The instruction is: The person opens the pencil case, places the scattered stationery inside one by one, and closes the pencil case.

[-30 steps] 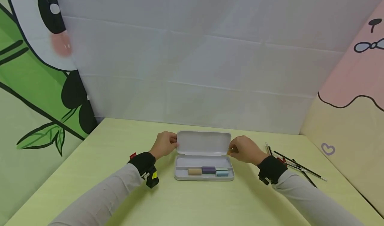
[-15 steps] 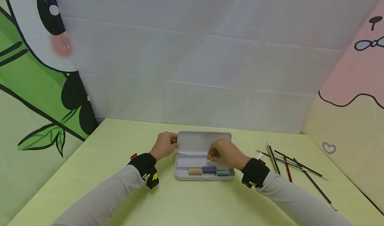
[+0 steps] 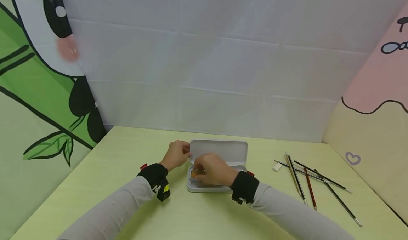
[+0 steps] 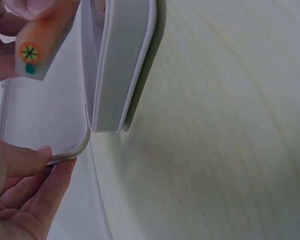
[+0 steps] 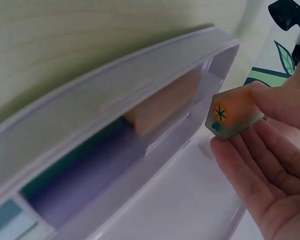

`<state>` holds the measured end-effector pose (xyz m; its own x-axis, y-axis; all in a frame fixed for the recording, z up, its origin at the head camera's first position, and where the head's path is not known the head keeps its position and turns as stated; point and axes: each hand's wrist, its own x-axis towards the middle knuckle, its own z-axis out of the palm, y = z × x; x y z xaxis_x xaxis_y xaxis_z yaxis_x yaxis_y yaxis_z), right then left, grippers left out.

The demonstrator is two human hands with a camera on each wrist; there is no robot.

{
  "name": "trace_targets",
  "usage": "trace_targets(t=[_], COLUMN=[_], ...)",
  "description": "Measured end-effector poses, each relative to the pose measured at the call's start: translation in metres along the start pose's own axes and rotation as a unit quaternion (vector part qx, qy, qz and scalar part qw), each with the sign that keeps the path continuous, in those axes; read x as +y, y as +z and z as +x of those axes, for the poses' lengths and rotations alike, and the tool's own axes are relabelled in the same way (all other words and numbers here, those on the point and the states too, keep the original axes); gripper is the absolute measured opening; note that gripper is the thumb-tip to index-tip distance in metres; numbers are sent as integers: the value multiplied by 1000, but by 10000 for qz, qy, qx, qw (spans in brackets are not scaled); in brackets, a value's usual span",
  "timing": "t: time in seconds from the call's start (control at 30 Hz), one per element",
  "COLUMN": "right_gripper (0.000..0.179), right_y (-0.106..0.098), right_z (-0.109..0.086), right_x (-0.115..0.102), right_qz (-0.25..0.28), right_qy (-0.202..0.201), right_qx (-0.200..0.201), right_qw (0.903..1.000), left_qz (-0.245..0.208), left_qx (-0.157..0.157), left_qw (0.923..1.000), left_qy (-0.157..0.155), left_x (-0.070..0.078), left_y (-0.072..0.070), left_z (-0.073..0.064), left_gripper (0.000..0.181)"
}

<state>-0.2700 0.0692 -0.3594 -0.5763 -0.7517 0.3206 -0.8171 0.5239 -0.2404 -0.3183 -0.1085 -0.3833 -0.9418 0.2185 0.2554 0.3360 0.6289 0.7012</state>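
A white pencil case lies with its lid (image 3: 234, 149) raised. My left hand (image 3: 176, 155) pinches the lid's left edge between thumb and fingers; the left wrist view shows the fingers at the lid corner. My right hand (image 3: 214, 169) is over the left part of the case and holds an orange block-shaped eraser (image 5: 235, 110) between thumb and fingers. A small round fruit picture marks the eraser's end. Inside the case's front compartment lie a beige block (image 5: 165, 100), a purple and green block (image 5: 90, 170) and a light blue block (image 5: 7, 220), mostly hidden by my right hand in the head view.
To the right of the case, several dark pencils (image 3: 341, 201) and a red pencil (image 3: 310, 187) lie crossed on the pale yellow table (image 3: 153, 222). A small white eraser (image 3: 277, 167) is beside them. A white sheet (image 3: 223, 63) hangs behind the table.
My right hand has moved left from the lid's right edge, across the case to its left part, carrying the orange eraser. My left hand stays at the lid's left edge.
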Motion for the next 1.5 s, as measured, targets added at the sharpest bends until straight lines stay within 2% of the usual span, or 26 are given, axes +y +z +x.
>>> trace_targets(t=[0.33, 0.7, 0.97, 1.1, 1.5], right_gripper=[10, 10, 8, 8, 9], right_y=[13, 15, 15, 14, 17], right_z=[6, 4, 0, -3, -3], right_x=[-6, -7, -6, -4, -4], right_qz=[188, 333, 457, 430, 7], right_qy=[127, 48, 370, 427, 171], right_qx=[-234, -208, -445, -496, -454], right_qw=[9995, 9992, 9973, 9969, 9988], left_qz=[26, 17, -53, -45, 42], left_qx=[12, -19, -4, -1, -27], left_qw=[10000, 9999, 9999, 9999, 9999], left_qy=[80, 169, 127, 166, 138], left_x=[0, 2, 3, 3, 4], left_y=[0, -1, -2, -3, -4], left_z=[-2, -5, -6, -5, -3], left_gripper=[18, 17, 18, 18, 19])
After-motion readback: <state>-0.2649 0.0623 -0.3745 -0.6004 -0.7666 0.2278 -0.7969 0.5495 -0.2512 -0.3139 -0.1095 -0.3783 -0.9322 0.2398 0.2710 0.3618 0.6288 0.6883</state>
